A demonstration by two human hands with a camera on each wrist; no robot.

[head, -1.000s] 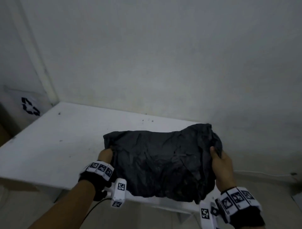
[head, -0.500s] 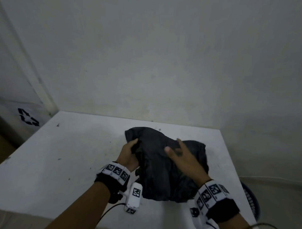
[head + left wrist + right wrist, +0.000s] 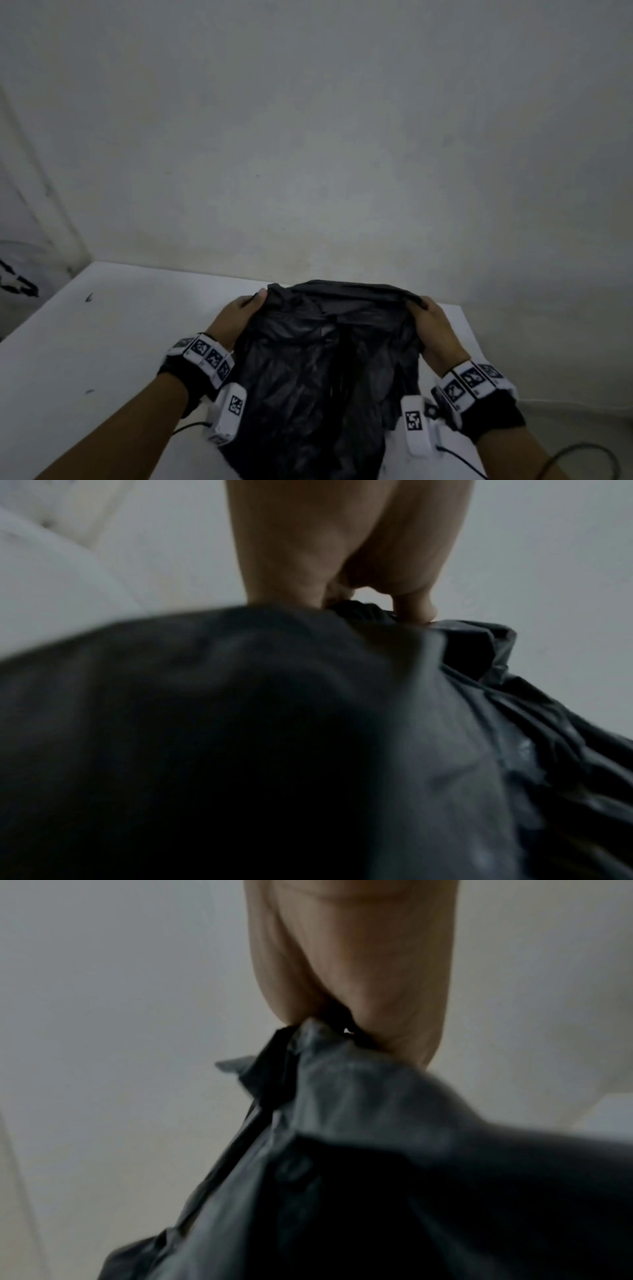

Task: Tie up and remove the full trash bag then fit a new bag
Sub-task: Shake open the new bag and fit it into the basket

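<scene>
A crumpled black trash bag hangs between both hands above the white table, its top edge stretched wide. My left hand pinches the bag's top left corner, and the left wrist view shows thumb and fingers closed on that black plastic. My right hand pinches the top right corner; in the right wrist view the bag bunches between its fingers. The bag's lower part drops past the table's near edge and out of view.
A plain grey wall rises straight behind the table. At the far left stands a pale container with a black recycling mark. Cables trail from the wrist cameras at the bottom right.
The bag was bunched together on the table half a second ago. Both hands have since moved apart along its top edge and pulled it wide, lifted in front of me.
</scene>
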